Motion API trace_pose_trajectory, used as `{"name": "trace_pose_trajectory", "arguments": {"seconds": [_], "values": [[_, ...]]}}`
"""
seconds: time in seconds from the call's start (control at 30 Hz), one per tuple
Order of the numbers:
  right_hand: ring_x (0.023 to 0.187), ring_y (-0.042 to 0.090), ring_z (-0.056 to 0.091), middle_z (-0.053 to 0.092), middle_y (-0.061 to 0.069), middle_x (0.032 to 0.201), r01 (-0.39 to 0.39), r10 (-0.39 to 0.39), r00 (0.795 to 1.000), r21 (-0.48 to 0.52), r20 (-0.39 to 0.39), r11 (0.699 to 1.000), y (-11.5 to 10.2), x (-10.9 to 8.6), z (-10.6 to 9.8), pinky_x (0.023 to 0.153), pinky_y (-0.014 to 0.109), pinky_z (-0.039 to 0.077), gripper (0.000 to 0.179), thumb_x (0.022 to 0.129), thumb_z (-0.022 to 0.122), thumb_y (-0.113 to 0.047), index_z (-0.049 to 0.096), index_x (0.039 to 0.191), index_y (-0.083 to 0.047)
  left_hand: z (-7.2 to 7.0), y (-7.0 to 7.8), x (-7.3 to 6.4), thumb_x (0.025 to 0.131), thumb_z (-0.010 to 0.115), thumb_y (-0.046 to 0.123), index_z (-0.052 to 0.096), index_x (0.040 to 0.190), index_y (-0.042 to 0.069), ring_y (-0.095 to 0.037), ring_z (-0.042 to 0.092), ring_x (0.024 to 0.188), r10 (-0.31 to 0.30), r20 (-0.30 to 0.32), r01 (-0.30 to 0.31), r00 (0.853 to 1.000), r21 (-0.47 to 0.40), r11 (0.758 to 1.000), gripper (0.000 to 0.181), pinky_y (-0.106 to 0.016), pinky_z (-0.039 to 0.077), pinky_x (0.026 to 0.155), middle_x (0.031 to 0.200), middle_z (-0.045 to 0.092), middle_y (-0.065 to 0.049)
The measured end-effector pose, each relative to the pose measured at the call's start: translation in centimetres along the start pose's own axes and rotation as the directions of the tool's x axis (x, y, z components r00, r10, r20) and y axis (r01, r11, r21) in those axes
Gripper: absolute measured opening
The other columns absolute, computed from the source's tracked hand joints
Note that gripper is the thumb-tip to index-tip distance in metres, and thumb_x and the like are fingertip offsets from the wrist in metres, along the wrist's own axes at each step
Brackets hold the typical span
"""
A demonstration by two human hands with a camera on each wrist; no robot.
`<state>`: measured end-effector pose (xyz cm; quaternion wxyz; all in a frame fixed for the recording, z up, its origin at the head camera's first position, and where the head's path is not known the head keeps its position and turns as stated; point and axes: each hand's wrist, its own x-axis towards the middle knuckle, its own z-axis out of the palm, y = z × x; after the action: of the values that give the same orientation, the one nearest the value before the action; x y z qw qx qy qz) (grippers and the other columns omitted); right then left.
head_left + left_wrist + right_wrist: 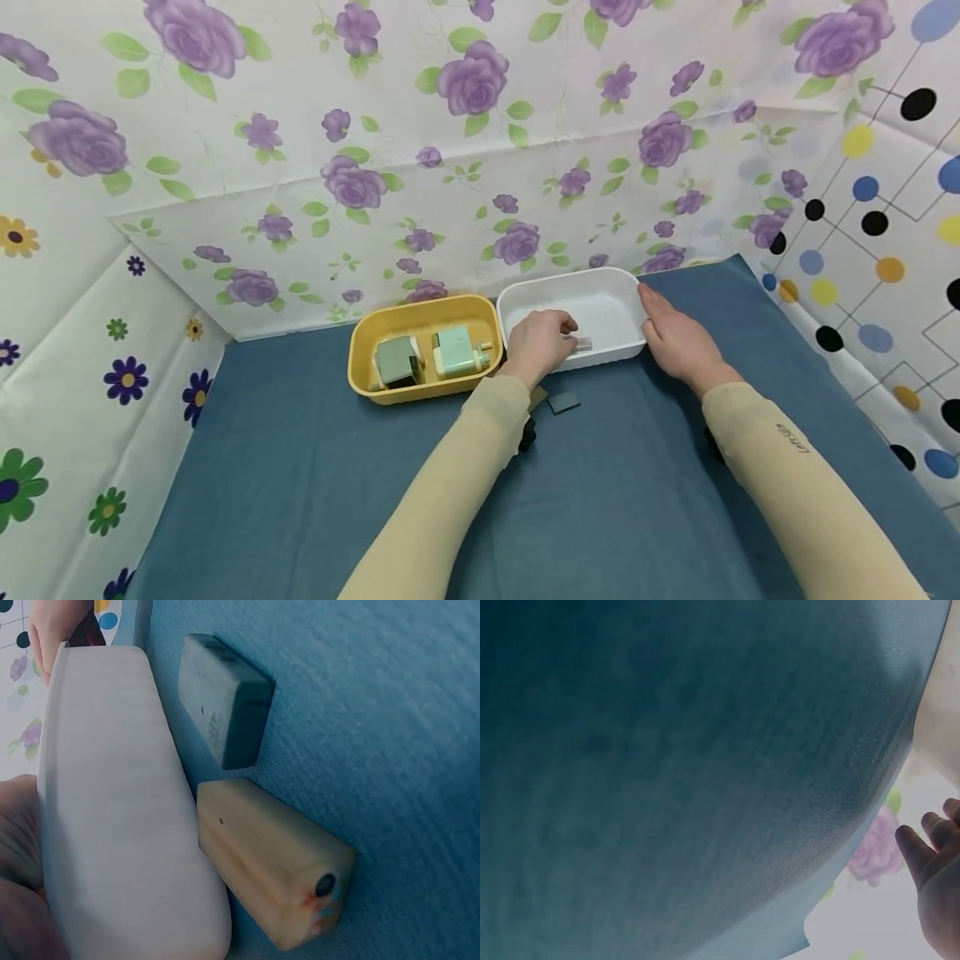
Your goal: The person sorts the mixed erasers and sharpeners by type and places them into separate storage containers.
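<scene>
A white plastic tray (603, 308) stands against the flowered backdrop. My left hand (538, 342) reaches over its front rim, fingers curled, and pinches a small clear rectangular piece (582, 343) low inside it. Straight fingers of my right hand (678, 337) press against the tray's right end. In front of the tray, on the blue cloth, lie a dark teal block (225, 701) and a tan block (274, 859) with a dark round spot on one end. The left wrist view shows the tray's outer wall beside both blocks, but hides the fingertips.
A yellow tray (426, 388) stands directly left of the white one. Inside it are a grey-green boxy item (397, 360) and a mint-green boxy item (456, 350) with two short prongs. Blue cloth (300, 467) covers the table, with patterned sheets around it.
</scene>
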<state>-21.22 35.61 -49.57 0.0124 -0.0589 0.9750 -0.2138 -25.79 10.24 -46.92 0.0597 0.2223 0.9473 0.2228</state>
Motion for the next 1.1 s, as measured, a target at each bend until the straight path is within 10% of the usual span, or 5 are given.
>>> {"name": "trace_pose_trajectory", "arguments": {"seconds": [0.5,1.1], "values": [[0.162,0.043,0.015,0.008,0.020,0.178,-0.004,0.004,1.000,-0.020,0.020,1.000,-0.2,0.0,-0.4,0.127,0.061,0.018,0.062,0.116,0.022,-0.021,0.002,0.172,-0.005,0.3,-0.3,-0.3,0.108,0.067,0.032,0.080,0.125,0.026,-0.009,0.071,0.095,0.073,-0.100,-0.070,0.992,0.027,0.997,0.022,-0.030,0.057,0.083,0.121,0.078,0.010],[0.162,0.046,0.012,0.008,0.022,0.177,-0.015,0.019,0.998,-0.060,0.060,0.998,-0.6,0.1,-0.8,0.128,0.061,0.016,0.064,0.115,0.025,-0.021,0.002,0.171,-0.002,-1.8,-2.3,-3.5,0.110,0.065,0.032,0.081,0.127,0.019,-0.008,0.069,0.069,0.309,-0.252,-0.285,0.917,0.127,0.950,0.027,-0.024,0.050,0.055,0.101,0.081,0.003]]}}
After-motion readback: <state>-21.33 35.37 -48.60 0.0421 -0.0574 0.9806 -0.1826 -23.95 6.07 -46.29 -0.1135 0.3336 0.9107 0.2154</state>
